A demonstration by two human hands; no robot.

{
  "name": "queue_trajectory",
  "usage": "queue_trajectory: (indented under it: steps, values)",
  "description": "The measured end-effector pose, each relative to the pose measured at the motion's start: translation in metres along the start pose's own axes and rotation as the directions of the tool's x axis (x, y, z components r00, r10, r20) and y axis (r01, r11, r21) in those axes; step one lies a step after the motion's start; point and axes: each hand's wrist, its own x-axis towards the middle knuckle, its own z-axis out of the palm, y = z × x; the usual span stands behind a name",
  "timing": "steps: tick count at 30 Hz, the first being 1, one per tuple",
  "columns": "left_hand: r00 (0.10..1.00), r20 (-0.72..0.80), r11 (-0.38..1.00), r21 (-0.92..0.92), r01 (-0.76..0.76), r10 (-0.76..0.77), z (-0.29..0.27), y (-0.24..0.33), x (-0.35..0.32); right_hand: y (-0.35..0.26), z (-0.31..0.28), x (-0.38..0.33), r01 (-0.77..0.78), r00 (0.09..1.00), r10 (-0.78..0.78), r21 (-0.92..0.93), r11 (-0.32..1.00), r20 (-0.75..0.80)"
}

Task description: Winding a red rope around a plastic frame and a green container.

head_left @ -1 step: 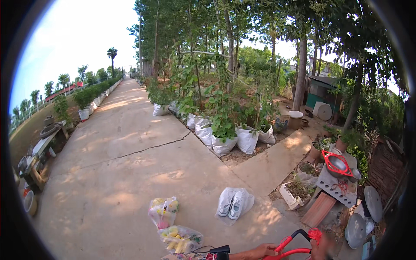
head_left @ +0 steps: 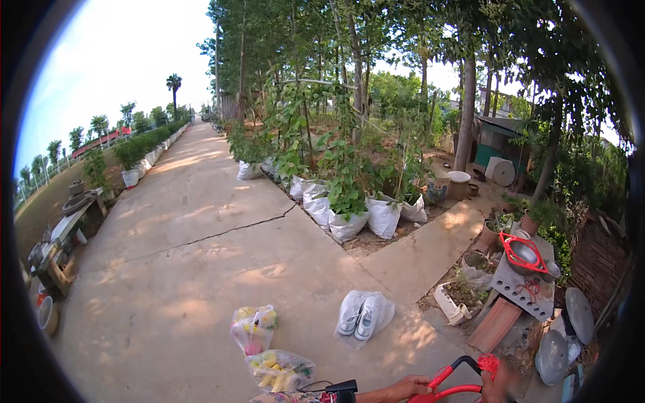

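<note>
Low at the frame's bottom edge, the left hand (head_left: 410, 387) is closed around a red handle (head_left: 451, 376); the right hand (head_left: 498, 384) (blurred) grips its far end. Beyond the handle, white shoes (head_left: 358, 316) lie on the concrete path (head_left: 201, 255).

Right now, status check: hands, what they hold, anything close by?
Left hand closed on the red frame handle. Right hand blurred, at the same frame, grip unclear. Two plastic bags and white shoes lie on concrete ahead.
</note>
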Motion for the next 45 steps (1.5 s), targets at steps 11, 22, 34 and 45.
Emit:
queue_trajectory:
  steps: [11, 22, 34, 45]
  values:
    - [0.918, -0.397, 1.0, 0.008, -0.014, 0.016, 0.008, -0.005, 0.031, 0.046, 0.032, 0.013, -0.074, 0.995, 0.073, 0.011, 0.997, 0.072]
    - [0.886, -0.464, 1.0, -0.018, -0.02, 0.01, -0.006, -0.027, 0.05, 0.074, 0.061, 0.029, -0.089, 0.99, 0.08, 0.071, 0.994, 0.118]
    - [0.897, -0.424, 0.965, 0.263, -0.012, 0.127, 0.002, -0.014, 0.059, 0.081, 0.061, 0.025, -0.09, 0.99, 0.095, -0.052, 0.995, 0.102]
    - [0.947, -0.308, 0.793, 0.598, 0.115, 0.095, -0.047, -0.029, 0.067, 0.084, 0.057, 0.011, -0.064, 0.995, 0.063, 0.013, 0.998, 0.076]
